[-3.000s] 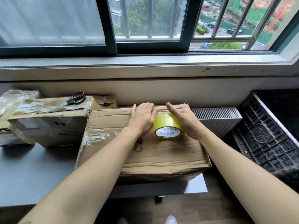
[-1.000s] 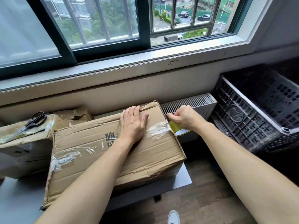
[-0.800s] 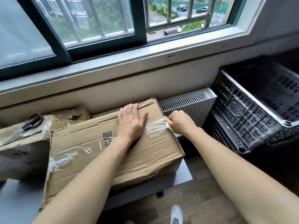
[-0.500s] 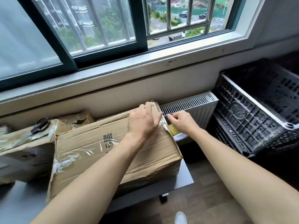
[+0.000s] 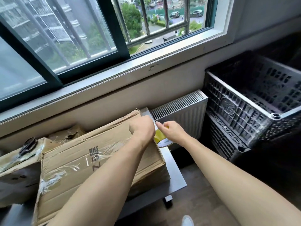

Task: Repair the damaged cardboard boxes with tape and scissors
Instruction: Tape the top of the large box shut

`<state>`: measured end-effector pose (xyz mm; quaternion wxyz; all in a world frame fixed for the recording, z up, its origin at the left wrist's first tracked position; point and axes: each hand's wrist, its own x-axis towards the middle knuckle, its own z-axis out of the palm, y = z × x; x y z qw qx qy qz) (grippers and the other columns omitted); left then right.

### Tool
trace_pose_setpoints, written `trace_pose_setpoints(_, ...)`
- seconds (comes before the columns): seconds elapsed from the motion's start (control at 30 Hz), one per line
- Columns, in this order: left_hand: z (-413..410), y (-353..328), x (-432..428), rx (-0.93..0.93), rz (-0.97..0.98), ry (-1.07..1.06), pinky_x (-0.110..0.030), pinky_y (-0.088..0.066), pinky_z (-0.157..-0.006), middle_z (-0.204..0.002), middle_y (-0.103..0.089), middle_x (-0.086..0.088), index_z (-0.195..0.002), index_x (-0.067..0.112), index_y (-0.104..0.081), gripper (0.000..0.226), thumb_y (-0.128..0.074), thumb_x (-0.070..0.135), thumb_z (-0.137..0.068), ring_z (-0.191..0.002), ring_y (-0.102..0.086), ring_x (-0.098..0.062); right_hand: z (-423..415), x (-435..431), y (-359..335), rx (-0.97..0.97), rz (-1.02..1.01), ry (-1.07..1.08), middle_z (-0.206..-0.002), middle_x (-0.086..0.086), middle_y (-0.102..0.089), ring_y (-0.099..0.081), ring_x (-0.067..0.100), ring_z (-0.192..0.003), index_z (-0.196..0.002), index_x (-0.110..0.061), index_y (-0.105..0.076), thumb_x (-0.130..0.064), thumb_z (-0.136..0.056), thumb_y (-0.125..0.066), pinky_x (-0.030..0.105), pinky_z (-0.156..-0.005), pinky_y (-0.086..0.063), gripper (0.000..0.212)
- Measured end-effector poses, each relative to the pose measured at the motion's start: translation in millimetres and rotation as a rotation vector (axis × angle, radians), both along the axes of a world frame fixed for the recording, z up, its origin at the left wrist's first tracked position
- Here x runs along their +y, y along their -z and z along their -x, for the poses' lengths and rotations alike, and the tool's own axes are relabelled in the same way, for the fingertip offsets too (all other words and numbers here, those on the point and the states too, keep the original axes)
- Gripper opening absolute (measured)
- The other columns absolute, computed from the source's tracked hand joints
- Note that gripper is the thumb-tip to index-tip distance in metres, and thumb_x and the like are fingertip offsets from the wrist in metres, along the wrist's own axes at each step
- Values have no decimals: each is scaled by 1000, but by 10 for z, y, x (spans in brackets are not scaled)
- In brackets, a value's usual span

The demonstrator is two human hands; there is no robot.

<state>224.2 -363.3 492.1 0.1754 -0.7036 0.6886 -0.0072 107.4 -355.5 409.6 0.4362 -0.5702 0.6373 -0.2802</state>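
- Resting over the far right top edge of the large cardboard box (image 5: 101, 162), the left hand (image 5: 143, 129) has its fingers curled down over the corner; whether they pinch tape or only press the cardboard I cannot tell.
- The right hand (image 5: 172, 131) sits just beside it, off the box's right side, fingers curled round the yellow tape roll (image 5: 161, 139), thumb and forefinger pinched at the top.
- The roll is a glossy yellow ring with a white printed inner label, held against the box's right wall above the grey table (image 5: 175, 175).
- The box is creased brown corrugated card with dark print on top and wrinkled clear tape patches near its left front edge and across the middle.
- A second cardboard box (image 5: 17, 170), also crumpled and covered with shiny film, touches the large one on the left; black-handled scissors (image 5: 26, 146) lie on its top, well apart from both hands.
- The large box nearly fills the table out to the right edge, leaving only a narrow bare strip there.
- Right of the table stand a white ribbed radiator (image 5: 182, 111) under the window sill (image 5: 114, 77) and a black perforated plastic crate (image 5: 244, 111), with wooden floor (image 5: 200, 194) between.
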Motion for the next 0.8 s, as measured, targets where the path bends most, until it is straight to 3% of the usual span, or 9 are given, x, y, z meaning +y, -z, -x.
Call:
trace_pose_setpoints(0.13,-155,-47,-37,118,49,46,-33,-49,-75,-115,-69,-14,-111,7,-67,26,-47,15,-96,-106,-66,-33,87,8,-83,-78,42,-3,-58,-5,-29,-30,14,-56,-60,-23,-29,-56,-95,-56,31,-55,-25,55)
trace_pose_setpoints(0.27,-286,-467,-126,234,122,63,-31,-41,-70,-108,-68,-15,-91,9,-63,21,-46,20,-97,-100,-64,-33,146,-141,-477,-334,84,4,-62,-1,-26,-26,14,-56,-59,-23,-31,-53,-93,-63,31,-54,-18,55)
trace_pose_setpoints(0.37,-408,-923,-199,381,183,39,-30,-39,-65,-85,-59,-12,-69,11,-45,26,-49,20,-93,-79,-55,-29,151,-282,-945,-532,108,22,-70,8,-45,-41,21,-66,-73,-13,-54,-53,-87,-67,32,-60,-30,45)
trace_pose_setpoints(0.5,-733,-1471,-210,591,247,4,-33,-31,-53,-67,-49,-9,-64,8,-48,29,-48,17,-92,-66,-47,-28,68,-410,-1588,-753,82,-110,-82,13,-64,-61,29,-74,-98,-5,-64,-48,-88,-65,35,-77,-49,45)
trace_pose_setpoints(0.57,-982,-1640,-206,768,281,-62,-31,-29,-53,-62,-46,-4,-62,9,-52,32,-50,18,-93,-60,-43,-22,-57,-431,-1865,-862,80,-177,-66,5,-64,-62,20,-61,-86,-7,-63,-40,-97,-57,31,-70,-52,36)
trace_pose_setpoints(0.63,-1276,-1721,-202,937,290,-102,-30,-28,-55,-60,-44,-4,-60,11,-52,31,-53,18,-91,-57,-39,-21,-262,-431,-2108,-903,87,-217,-55,-2,-61,-60,13,-52,-69,-15,-67,-32,-103,-48,28,-63,-49,43)
trace_pose_setpoints(0.7,-1588,-1741,-154,1059,258,-127,-32,-26,-56,-65,-42,-8,-70,11,-55,23,-53,17,-92,-58,-37,-19,-530,-420,-2301,-879,118,-246,-51,-2,-54,-54,13,-47,-57,-19,-68,-32,-103,-50,32,-62,-44,51)
trace_pose_setpoints(0.8,-2063,-1698,-13,1176,203,-169,-29,-21,-50,-60,-41,-6,-68,14,-52,29,-52,17,-96,-50,-33,-16,-991,-427,-2482,-770,157,-304,-52,5,-48,-46,18,-46,-58,-16,-63,-36,-98,-59,36,-60,-40,44)
